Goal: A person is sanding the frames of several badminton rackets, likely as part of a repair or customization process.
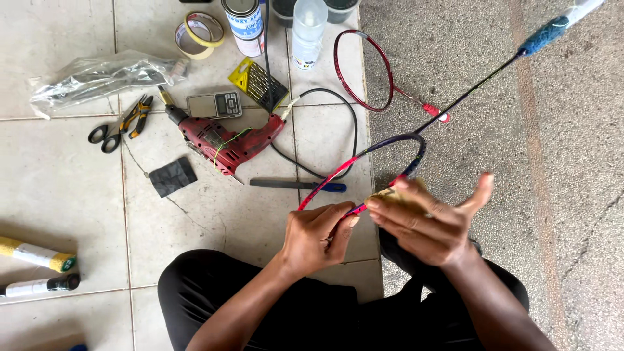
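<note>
Head view. We take the red electric drill, lying on the pale tiled floor, as our landmark.

We see the left hand below and to the right of the drill, its grip clenched on the rim of an unstrung badminton racket frame, red and dark blue. The right hand sits further right of the drill, just beside the left; its fingers lie flat and extended against a small yellowish pad pressed to the frame's rim, thumb raised, grip not closed around anything. The frame's thin dark shaft runs up and away to the right of the drill, ending in a blue wrapped handle over the grey concrete.

A second red racket hoop with a broken-off stub lies above and right of the drill. A flat metal file with a blue handle lies just below the drill's right end. Black-handled scissors and yellow-handled pliers lie left of the drill; a small digital scale lies just above it; a dark square of abrasive cloth lies below left. Rolls of tape lie well above.
</note>
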